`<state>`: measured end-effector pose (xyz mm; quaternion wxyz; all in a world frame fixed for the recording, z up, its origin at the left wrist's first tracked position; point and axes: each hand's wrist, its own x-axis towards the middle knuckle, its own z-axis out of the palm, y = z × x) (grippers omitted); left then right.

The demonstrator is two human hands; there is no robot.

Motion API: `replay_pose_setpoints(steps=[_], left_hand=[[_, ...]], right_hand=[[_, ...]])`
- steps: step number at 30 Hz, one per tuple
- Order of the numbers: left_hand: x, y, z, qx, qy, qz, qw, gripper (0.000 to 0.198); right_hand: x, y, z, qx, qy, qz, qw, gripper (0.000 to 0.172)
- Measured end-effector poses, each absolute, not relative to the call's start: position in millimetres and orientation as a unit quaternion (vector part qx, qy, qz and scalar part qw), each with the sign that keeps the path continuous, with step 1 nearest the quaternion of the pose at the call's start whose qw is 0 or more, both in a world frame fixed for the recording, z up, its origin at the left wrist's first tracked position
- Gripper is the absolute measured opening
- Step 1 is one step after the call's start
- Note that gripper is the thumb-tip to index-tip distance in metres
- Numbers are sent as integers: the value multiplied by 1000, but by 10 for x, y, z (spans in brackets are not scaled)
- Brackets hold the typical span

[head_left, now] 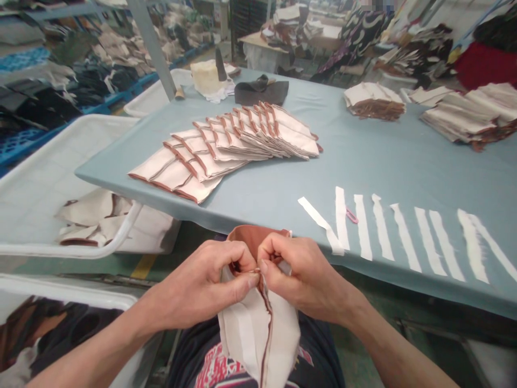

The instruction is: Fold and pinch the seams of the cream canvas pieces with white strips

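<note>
A cream fabric piece (278, 323) with brown edging hangs over my lap, a dark brown seam running down its middle. My left hand (220, 277) pinches the top of that seam between thumb and fingers. Right beside it, my right hand (297, 269) grips the same seam, and the thumbs nearly touch. The brown upper part (252, 237) of the piece curves up behind my fingers, close to the table edge. What lies between my fingertips is too small to make out.
The blue-green table (283, 188) bears a fanned row of cream pieces (242, 134), several white strips (399, 237), a pink tool (351, 216) and fabric stacks (374, 98). White bins (121, 231) stand at the left. A person (355, 37) is in the background.
</note>
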<state>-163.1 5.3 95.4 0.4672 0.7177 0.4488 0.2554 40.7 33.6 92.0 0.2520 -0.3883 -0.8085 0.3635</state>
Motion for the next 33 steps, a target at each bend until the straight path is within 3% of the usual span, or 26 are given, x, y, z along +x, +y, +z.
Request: replay_pose_setpoints(steps=[3,7,9,14,17,25,33], left_hand=[[-1625,85,939,709,468,242,469,14],[-1597,174,945,771,479,221,356,17],[-1590,208,966,793,466,217,328,18],[-1650,245,1044,794,415,197,398,20],[-1705,271,1080,781,406,173,442,24],[-1749,362,1110,754,397,114,510,27],[-1642,394,1308,843,394,99,352,18]], right_hand=[[394,345,949,-395,-806,375,230,17],[412,350,992,-393,-807,381,219,18],[430,352,1003,-404,-797,395,214,9],[471,384,1001,-433,-785,407,175,3],[468,401,1003,-432,-784,413,169,13],[421,333,1020,-447,-810,350,147,13],[367,322,1004,-464,-831,269,148,10]])
